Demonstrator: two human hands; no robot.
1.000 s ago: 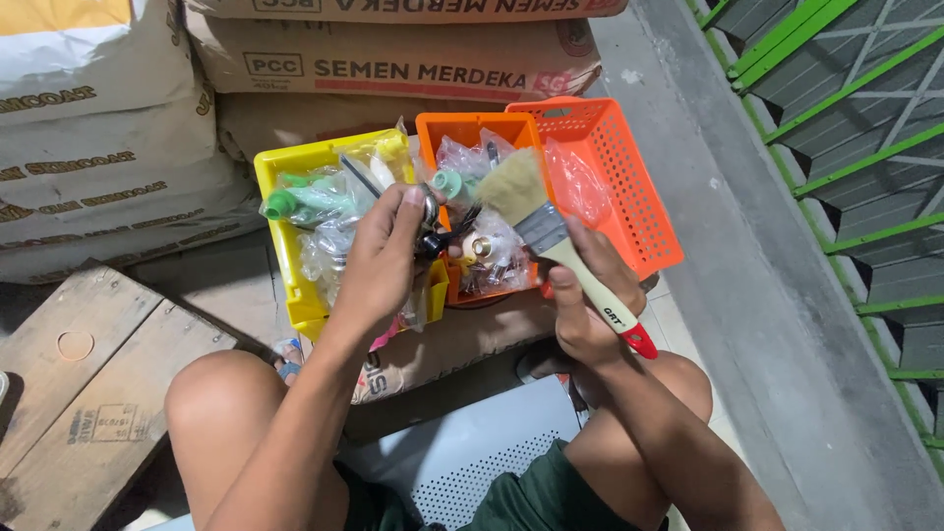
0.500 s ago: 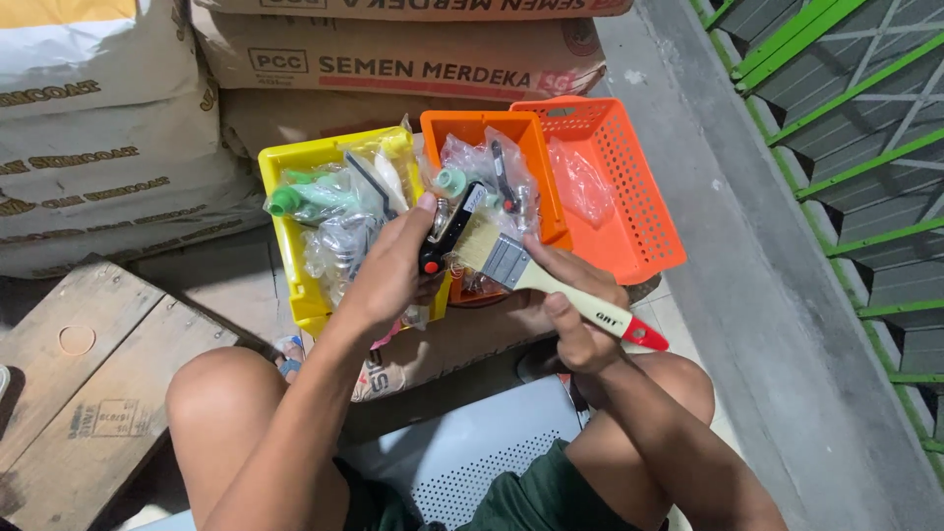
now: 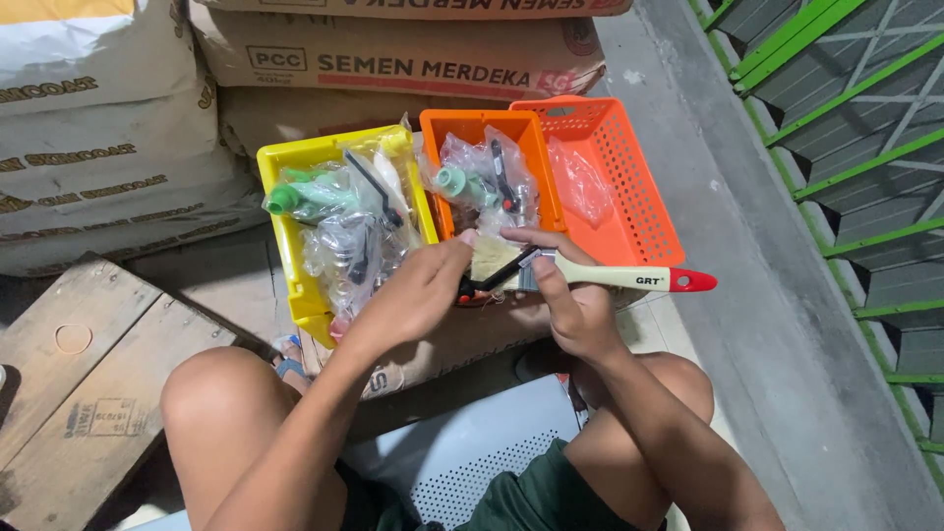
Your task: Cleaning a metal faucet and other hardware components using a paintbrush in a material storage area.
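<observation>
Presently, item: paintbrush point(image 3: 590, 273), pale handle, red tip, lying level just in front of the orange bin point(image 3: 536, 147). Our right hand point(image 3: 575, 300) has its grip pinched on the ferrule. Our left hand point(image 3: 418, 290) has its grip pressed round a small black tool with red end point(image 3: 482, 286), touching the bristles. Yellow bin point(image 3: 285, 157) of bagged fittings stands left of the orange bin; orange basket point(image 3: 639, 177) right. Risk, we judge: the brush, held near its head, may tip and drop.
</observation>
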